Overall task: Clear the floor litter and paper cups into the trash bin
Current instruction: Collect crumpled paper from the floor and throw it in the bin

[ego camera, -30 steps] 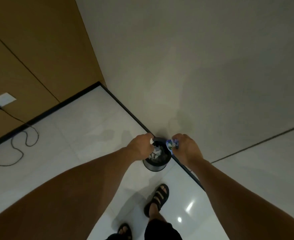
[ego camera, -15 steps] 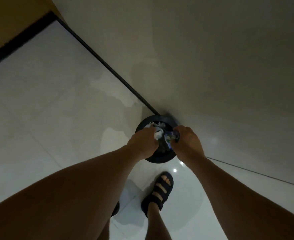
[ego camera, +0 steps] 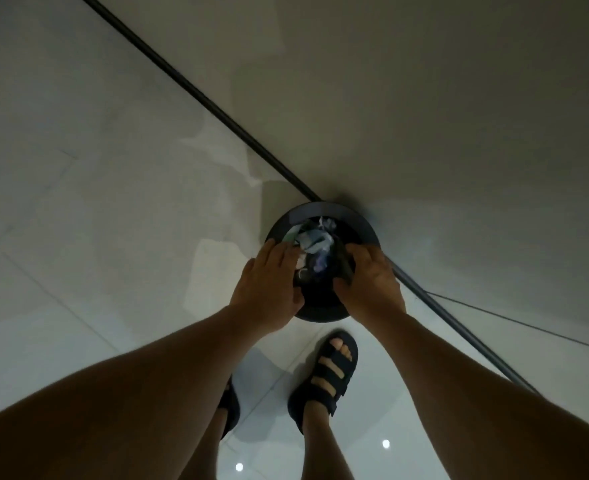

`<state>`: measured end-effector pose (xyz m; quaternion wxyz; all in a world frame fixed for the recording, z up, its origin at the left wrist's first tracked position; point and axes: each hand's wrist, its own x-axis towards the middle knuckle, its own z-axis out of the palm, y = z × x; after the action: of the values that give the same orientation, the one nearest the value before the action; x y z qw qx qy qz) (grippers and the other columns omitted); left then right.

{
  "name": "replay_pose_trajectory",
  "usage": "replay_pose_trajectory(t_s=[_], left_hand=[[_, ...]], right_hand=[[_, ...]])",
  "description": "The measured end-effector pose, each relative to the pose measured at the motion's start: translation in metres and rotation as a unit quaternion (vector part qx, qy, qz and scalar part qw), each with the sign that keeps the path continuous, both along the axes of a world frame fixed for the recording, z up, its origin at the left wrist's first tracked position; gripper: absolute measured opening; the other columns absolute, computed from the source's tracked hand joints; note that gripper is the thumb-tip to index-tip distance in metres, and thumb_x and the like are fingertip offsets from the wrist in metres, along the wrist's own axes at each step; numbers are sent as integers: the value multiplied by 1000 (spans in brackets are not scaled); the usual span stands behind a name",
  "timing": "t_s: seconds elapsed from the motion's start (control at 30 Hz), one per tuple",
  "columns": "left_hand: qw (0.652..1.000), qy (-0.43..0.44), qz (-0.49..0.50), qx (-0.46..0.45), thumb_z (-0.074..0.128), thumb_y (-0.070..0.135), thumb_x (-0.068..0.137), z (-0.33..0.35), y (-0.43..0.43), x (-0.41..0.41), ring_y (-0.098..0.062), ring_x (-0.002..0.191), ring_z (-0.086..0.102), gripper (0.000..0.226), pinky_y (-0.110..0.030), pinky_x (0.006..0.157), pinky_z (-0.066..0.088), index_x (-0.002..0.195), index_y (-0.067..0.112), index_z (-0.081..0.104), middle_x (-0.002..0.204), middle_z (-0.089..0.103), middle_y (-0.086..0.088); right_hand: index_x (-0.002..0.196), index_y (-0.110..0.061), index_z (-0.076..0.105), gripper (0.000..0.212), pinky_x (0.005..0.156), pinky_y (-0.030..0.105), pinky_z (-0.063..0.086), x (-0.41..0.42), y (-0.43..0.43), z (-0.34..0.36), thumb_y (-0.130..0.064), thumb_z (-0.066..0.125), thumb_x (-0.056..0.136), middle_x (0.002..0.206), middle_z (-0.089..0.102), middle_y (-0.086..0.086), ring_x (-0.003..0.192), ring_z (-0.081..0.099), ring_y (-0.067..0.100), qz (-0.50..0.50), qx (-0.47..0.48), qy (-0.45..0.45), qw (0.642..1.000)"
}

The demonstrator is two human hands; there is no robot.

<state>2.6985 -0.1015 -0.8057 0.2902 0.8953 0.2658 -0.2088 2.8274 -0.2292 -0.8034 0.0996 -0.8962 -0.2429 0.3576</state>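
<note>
Centre frame: the left hand [ego camera: 269, 289] rests straight-fingered on litter [ego camera: 312, 239] in the trash bin [ego camera: 355, 220] — the right hand [ego camera: 369, 285] dips inside, grip unclear.

We see a black bin [ego camera: 355, 220] holding pale blue and white litter [ego camera: 312, 239], black sandals [ego camera: 317, 400], glossy white floor tiles [ego camera: 78, 237].

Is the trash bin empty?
No, crumpled paper litter lies piled inside the black trash bin, up near its rim.
</note>
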Motion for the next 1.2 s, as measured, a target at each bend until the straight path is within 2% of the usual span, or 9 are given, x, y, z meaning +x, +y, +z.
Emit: replay_pose_trajectory(t_s=[0.13,0.37,0.53,0.67,0.77,0.97,1.2], left_hand=[[1000,-5,2,-1,55,37,87,67,8,2,-24,141,20,71,-39,109,29,147,15,23,151,29,-7],[997,-29,-58,50,57,41,85,234,18,26,-26,136,28,70,-41,106,32,145,15,29,147,35,-7],[989,66,-130,21,57,53,85,333,13,23,-30,139,24,77,-47,110,29,148,22,26,153,28,-6],[974,93,-207,26,57,59,78,393,1,10,-32,128,40,71,-46,101,40,138,23,41,142,44,-7],[960,74,-268,28,54,60,79,431,-21,8,-32,130,36,68,-45,99,38,134,22,40,143,40,-8],[915,50,-399,43,51,60,85,493,-122,14,-29,143,16,84,-46,115,22,151,20,18,158,18,-8],[829,-22,-554,70,51,56,87,548,-307,-18,-28,144,14,81,-45,116,20,152,21,18,158,19,-7]], right_hand=[[142,-25,34,63,95,39,44,-10,1,69,-32,62,86,140,39,3,124,44,25,-3,-4,14,1000],[147,-22,29,67,99,38,44,-35,-5,227,-35,59,88,144,36,5,127,41,25,-22,26,5,999],[150,-23,27,71,105,41,39,-54,-31,341,-41,60,89,149,31,5,132,35,28,-50,38,-34,997],[150,-29,24,74,107,42,37,-86,-71,408,-47,61,89,155,24,2,139,29,27,-128,20,-83,988],[151,-29,24,75,108,42,37,-116,-106,445,-48,60,89,156,23,3,139,30,27,-197,8,-94,976],[150,-28,27,73,105,41,40,-177,-207,502,-48,60,88,154,26,2,137,32,26,-357,3,-126,926],[149,-30,27,73,101,40,42,-270,-351,537,-50,59,87,154,26,1,136,34,24,-530,-4,-171,831]])
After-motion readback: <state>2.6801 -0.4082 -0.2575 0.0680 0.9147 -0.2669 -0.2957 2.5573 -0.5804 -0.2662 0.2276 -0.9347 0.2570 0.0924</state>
